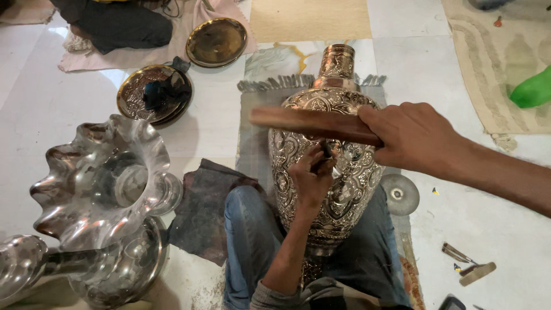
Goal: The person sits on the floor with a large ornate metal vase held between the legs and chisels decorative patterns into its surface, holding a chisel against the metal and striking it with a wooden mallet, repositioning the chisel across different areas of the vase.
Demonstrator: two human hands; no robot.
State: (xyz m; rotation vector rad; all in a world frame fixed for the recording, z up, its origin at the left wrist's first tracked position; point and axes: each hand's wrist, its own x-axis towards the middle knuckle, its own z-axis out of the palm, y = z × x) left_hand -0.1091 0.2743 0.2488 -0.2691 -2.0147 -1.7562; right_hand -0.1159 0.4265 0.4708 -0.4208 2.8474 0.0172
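White floor (pixel 57 97), rug beneath | engraved vase (pixel 327 149) lies across my lap | left hand (pixel 313 175) pinches chisel (pixel 326 150) on it; right hand (pixel 410 138) grips wooden mallet (pixel 313 123) above | I'd strike squarely, lightly

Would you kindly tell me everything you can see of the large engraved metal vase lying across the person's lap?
The large engraved metal vase looks like silvered, coppery metal, covered in dense floral relief. It lies tilted on the person's jeans-clad legs, narrow neck pointing away over a grey fringed mat. The left hand presses a small dark tool against its belly; the right hand holds a brown wooden stick just above it. Its base is partly hidden.
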